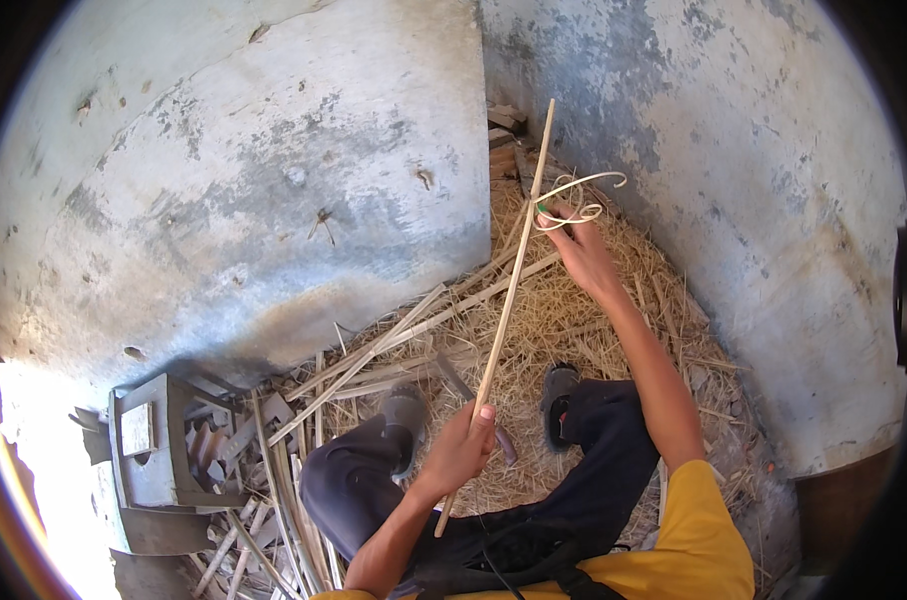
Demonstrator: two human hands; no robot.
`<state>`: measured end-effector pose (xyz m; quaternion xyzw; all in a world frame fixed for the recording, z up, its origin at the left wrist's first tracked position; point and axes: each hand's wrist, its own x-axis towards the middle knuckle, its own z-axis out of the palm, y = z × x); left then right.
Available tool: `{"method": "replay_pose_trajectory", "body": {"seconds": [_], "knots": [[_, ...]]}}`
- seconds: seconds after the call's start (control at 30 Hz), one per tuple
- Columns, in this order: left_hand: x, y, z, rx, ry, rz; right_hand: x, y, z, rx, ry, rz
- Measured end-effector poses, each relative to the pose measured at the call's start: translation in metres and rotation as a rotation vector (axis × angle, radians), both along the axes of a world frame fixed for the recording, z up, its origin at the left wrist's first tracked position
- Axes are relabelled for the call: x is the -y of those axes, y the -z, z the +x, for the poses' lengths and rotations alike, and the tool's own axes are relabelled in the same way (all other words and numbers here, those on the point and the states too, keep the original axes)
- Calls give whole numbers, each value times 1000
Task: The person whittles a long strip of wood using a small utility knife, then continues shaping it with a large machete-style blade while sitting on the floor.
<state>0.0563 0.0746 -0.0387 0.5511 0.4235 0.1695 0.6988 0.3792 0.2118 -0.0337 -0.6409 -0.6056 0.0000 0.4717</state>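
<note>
A long, pale strip of bamboo or wood (515, 277) slants upward in front of me, from my lap toward the wall corner. My left hand (460, 452) is wrapped round its lower part, with the thumb along it. Higher up, my right hand (584, 250) has its fingers closed beside the strip. Thin curled shavings (596, 178) stick out around those fingers, and a small green spot shows at the fingertips. What the right fingers pinch is too small to tell. Between my feet is a grey blade-like tool (455, 377) with a brownish curved end, partly behind the strip and left hand.
Straw-like shavings (564, 310) cover the floor around my shoes. Several long split strips (374, 350) lie across the left side. A grey wooden box-like frame (154, 480) stands at lower left. Worn plaster walls (304, 160) meet ahead. Broken bricks (507, 118) lie in the corner.
</note>
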Motion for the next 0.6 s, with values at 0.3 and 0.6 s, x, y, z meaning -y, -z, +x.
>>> {"method": "replay_pose_trajectory", "body": {"seconds": [0.3, 0.6], "knots": [[-13, 15, -3, -134, -260, 451, 54, -38, -33, -29, -153, -396], [-17, -13, -7, 276, 2, -190, 80, -32, -64, -420, -506, -299]]}}
